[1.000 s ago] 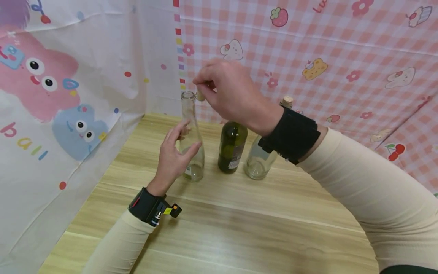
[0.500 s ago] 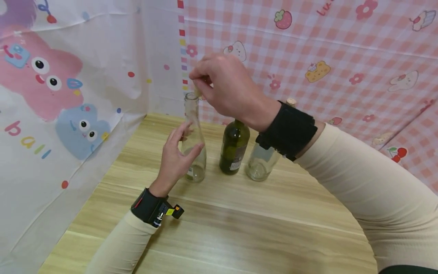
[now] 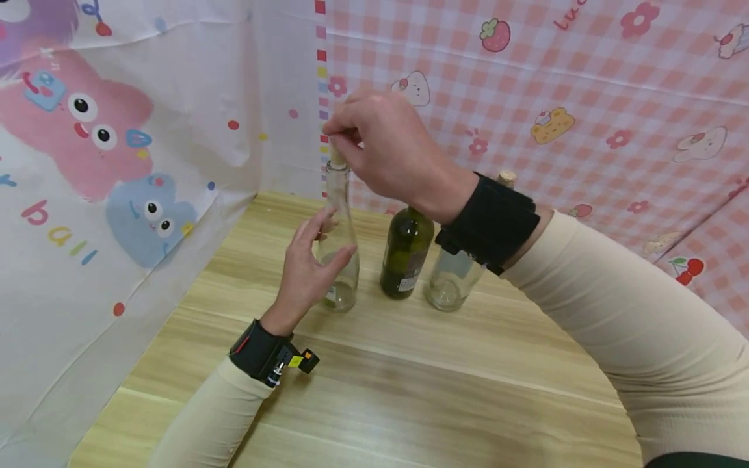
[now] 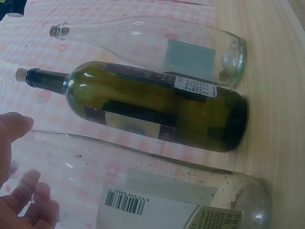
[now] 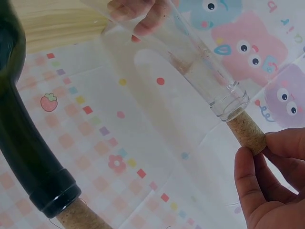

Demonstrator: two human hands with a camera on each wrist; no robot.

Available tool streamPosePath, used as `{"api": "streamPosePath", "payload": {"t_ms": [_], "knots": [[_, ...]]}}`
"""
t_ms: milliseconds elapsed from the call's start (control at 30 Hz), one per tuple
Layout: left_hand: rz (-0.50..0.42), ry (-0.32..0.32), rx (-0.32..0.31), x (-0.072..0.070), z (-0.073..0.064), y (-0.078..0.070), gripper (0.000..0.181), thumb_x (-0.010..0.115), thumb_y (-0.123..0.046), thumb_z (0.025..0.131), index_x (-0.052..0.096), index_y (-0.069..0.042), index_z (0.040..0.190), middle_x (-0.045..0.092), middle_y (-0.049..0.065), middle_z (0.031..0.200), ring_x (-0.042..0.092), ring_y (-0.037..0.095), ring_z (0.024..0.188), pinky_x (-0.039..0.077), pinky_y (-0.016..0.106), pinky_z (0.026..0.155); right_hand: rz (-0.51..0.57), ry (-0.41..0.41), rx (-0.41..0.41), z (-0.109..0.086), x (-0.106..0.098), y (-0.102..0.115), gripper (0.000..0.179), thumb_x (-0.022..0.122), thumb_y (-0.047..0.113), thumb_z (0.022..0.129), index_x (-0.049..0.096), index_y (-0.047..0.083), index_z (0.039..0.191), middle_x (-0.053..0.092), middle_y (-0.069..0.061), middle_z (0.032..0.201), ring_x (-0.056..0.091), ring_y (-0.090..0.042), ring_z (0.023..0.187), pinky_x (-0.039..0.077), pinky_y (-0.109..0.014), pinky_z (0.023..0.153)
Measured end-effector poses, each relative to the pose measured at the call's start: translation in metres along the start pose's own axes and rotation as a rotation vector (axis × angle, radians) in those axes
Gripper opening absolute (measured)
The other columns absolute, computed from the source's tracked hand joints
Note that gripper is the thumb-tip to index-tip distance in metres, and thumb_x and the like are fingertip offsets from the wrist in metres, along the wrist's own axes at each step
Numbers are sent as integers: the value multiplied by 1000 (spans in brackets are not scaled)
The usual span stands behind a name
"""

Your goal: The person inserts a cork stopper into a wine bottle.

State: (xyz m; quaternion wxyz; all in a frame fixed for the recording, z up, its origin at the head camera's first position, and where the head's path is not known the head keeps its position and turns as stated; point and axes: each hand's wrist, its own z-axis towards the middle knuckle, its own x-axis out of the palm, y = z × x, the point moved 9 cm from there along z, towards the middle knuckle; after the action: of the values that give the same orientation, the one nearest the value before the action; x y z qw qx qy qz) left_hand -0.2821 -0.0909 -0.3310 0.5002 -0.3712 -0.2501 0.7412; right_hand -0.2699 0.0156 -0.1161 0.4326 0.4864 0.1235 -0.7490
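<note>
A clear glass bottle (image 3: 348, 279) stands upright on the wooden table, with my left hand (image 3: 301, 279) around its body, thumb on the near side and fingers on the far side. Bits of its white and green label (image 4: 157, 210) show in the left wrist view. Above the bottle, my right hand (image 3: 386, 153) pinches a cork (image 5: 248, 132) between thumb and fingertips. The cork's end sits right at the bottle's mouth (image 5: 230, 106), in line with the neck.
Just to the right stand a dark green bottle (image 3: 407, 253) and a second clear bottle (image 3: 449, 283), both corked. My right forearm passes over them in the head view. Behind is a pink checked cloth (image 3: 585, 78); a white cartoon-printed sheet (image 3: 193, 97) hangs at the left.
My right hand has brought the cork from beside the clear bottle's mouth leftward onto it. The left hand keeps its place on the bottle, and the head view has shifted slightly.
</note>
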Motion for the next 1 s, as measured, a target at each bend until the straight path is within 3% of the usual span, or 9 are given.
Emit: {"api": "streamPosePath", "payload": {"t_ms": [300,767,1000], "knots": [[-7,-7,8,-1,0,-2,65,83,-20,91,55,-16,150,67,16,125,57,30,113,47,56,99,-23,12,-7,-1,1,3,20,63,10,104,79,5,115,78,-9,111,69,-15,95,57,-23,84],[-6,6,-11,1,-1,1,65,82,-21,92,55,-17,151,65,20,127,57,33,115,47,56,100,2,70,2,-3,9,2,22,62,8,104,78,4,118,77,-8,114,72,-15,99,59,-22,87],[7,12,-19,1,-1,1,66,81,-23,92,53,-18,152,65,17,128,56,30,114,46,44,99,-4,73,7,-4,11,1,21,63,9,104,78,4,117,77,-9,114,72,-15,100,59,-23,89]]}}
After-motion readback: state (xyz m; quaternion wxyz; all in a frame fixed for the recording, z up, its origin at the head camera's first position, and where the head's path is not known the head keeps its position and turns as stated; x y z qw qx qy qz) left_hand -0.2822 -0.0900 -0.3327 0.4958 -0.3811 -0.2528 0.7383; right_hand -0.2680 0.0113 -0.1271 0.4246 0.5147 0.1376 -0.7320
